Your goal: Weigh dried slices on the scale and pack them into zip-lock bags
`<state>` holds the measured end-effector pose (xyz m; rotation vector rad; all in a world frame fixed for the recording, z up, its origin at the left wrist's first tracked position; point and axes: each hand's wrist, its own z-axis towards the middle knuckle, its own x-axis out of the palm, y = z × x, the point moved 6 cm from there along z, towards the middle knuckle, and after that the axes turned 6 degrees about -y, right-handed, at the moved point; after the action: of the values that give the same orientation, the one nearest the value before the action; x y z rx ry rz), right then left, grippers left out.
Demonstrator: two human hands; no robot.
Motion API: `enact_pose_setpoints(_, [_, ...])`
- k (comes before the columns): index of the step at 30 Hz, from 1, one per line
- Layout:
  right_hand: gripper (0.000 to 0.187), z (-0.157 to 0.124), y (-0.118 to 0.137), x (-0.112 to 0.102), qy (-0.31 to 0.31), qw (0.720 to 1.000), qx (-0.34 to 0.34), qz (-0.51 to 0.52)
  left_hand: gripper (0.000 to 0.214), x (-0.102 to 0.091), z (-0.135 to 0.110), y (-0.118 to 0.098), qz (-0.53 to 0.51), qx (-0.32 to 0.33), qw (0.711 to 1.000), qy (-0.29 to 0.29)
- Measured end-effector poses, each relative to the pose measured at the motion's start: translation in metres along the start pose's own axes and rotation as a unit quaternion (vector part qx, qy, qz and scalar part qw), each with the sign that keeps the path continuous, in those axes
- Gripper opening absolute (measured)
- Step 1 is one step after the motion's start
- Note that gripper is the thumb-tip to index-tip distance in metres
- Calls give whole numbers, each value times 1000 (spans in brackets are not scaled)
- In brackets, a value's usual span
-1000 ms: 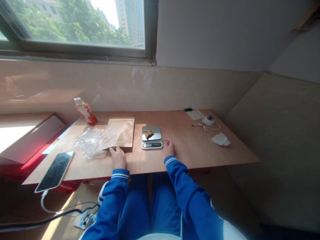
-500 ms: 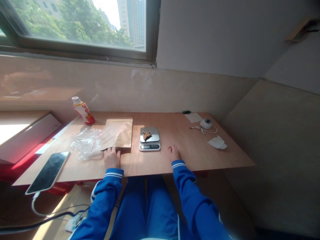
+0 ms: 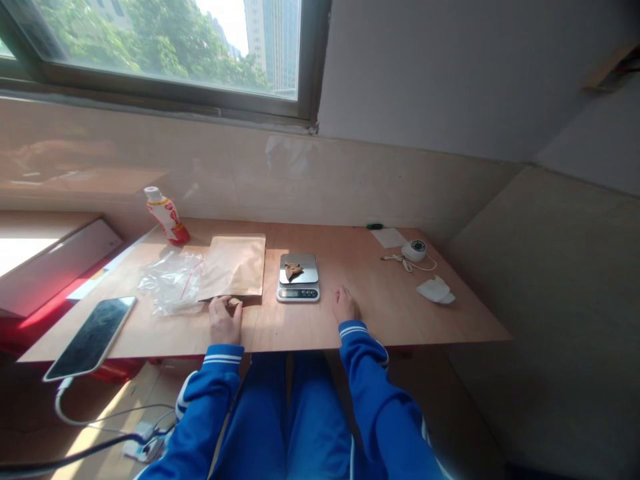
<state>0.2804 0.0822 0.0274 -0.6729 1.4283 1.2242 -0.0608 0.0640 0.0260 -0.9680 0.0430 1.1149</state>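
My left hand (image 3: 226,323) is at the open near end of a brown paper bag (image 3: 235,265), its thumb and fingers closed on a small tan piece (image 3: 233,302). Just right of the middle of the table, a digital kitchen scale (image 3: 299,293) carries several brown dried pieces (image 3: 293,271) on its steel plate. The scale's readout is too small to read. To the right of the scale, my right hand (image 3: 346,307) rests on the tabletop with its fingers curled in and nothing visible in them.
Left of the paper bag lies a clear plastic bag (image 3: 173,283), with a drink bottle (image 3: 167,215) behind it. A phone (image 3: 93,337) on a cable sits at the left edge. Rightward are a white round device (image 3: 414,250) with a cord, a crumpled tissue (image 3: 435,291), paper (image 3: 389,238) and a green-handled tool (image 3: 374,227).
My left hand has drawn back slightly from the paper bag's mouth, and a small tan piece now shows between its fingers. The right hand stays beside the scale. The view has shifted a little.
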Motion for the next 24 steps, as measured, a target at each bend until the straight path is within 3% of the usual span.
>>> enact_pose_setpoints(6, [32, 12, 1, 5, -2, 998, 37, -44, 30, -13, -25, -17, -29, -23, 999, -25])
enact_pose_setpoints(10, [33, 19, 3, 8, -6, 998, 40, -46, 44, -12, -43, -41, -93, -17, 995, -19])
enact_pose_setpoints(13, [32, 20, 5, 7, -8, 998, 37, -47, 56, 2, -48, -61, -144, -5, 989, 20])
enact_pose_setpoints(17, [32, 18, 6, 3, -8, 998, 34, -45, 51, 27, -35, -94, -158, 38, 984, 77])
enact_pose_setpoints(22, [32, 15, 6, -3, -4, 999, 33, -38, 41, 65, -2, -138, -95, 117, 976, 160])
enact_pose_setpoints(24, [32, 15, 7, -3, -1, 999, 33, -35, 39, 83, 9, -151, -48, 119, 972, 198])
